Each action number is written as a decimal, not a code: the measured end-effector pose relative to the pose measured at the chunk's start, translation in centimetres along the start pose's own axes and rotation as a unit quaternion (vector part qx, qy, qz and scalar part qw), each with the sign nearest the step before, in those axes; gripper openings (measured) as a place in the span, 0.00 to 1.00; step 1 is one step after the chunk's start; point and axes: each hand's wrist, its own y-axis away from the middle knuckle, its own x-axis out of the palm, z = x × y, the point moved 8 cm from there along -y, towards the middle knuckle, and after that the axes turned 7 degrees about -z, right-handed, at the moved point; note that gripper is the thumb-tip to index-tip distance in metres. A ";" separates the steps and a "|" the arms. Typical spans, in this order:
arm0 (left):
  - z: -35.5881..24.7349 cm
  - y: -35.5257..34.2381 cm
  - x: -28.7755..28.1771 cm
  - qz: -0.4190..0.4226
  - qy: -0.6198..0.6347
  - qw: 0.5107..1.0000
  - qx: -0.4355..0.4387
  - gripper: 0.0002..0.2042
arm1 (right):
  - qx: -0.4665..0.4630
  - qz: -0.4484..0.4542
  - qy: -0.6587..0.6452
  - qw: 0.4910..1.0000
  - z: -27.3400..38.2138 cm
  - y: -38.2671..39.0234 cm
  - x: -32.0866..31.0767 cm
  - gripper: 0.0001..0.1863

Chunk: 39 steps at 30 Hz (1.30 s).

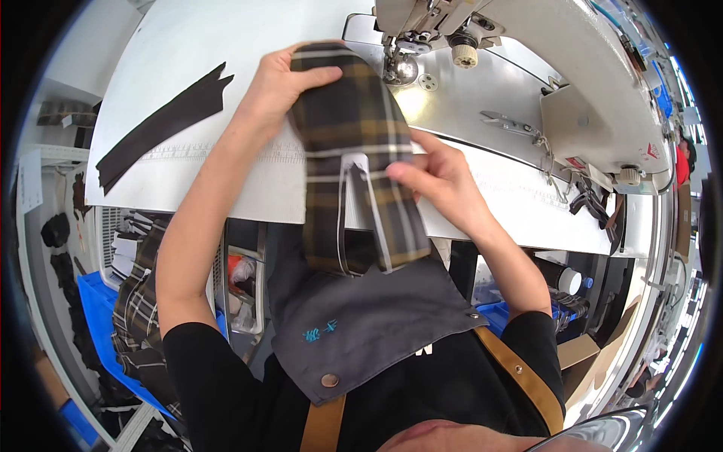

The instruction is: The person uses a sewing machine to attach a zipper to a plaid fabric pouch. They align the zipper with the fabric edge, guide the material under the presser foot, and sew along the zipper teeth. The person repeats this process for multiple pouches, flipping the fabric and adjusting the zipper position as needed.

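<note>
A dark plaid fabric piece (343,113) with ochre and white stripes is held up between both hands at the white table's front edge. It has a long slit in its lower half with white edging. My left hand (282,87) grips its upper left, thumb across the front. My right hand (440,177) pinches its right side beside the slit, thumb in front. Just above it is the sewing machine's presser foot and needle area (398,68). The fabric's lower end hangs over a grey apron (361,324).
Dark fabric strips (158,124) lie on the table (181,45) at left. The machine (580,128) fills the upper right, with thread snips (512,124) on its bed. Below left stands a blue bin (105,316) with plaid pieces; below right, another blue bin (493,313).
</note>
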 end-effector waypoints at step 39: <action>-0.6 2.6 7.6 0.020 -0.577 0.689 0.438 0.17 | -0.410 -0.151 0.487 0.756 3.9 -7.7 -6.0 0.07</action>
